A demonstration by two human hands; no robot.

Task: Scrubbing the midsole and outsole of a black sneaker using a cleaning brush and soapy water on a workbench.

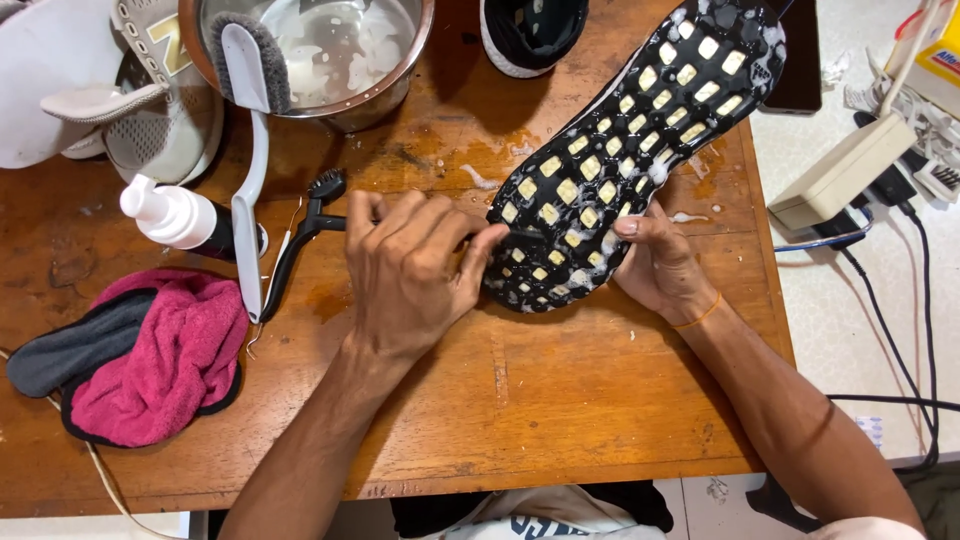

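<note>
A black shoe (625, 150) lies sole-up across the upper right of the frame, its lattice outsole wet with white foam, the toe reaching toward the upper right corner and the heel near the middle of the wooden counter (560, 400). The right hand (660, 265) cups the heel end from the lower right, fingers wrapped under the edge and thumb pressed on the sole. The left hand (410, 270) comes in from the lower left, its fingers pinched closed on something thin at the sole's heel edge; what it grips is too small to tell. Just left of that hand a small black detail brush (310, 215) lies on the counter, and beside it a long grey-handled scrub brush (248, 120) leans with its bristle head on the rim of a steel bowl (400, 85) of soapy water at the top centre. A white pump bottle (170, 212) lies on its side at the left, above a crumpled pink towel (165, 360) in the lower left. A beige sneaker (150, 100) sits in the upper left corner, and another dark shoe (530, 30) shows at the top edge. The counter's right edge runs just beside the right wrist; beyond it lie a power strip (840, 175) and black cables (915, 320) on a pale floor. The widest bare stretch of wood is along the bottom centre, between the forearms.
</note>
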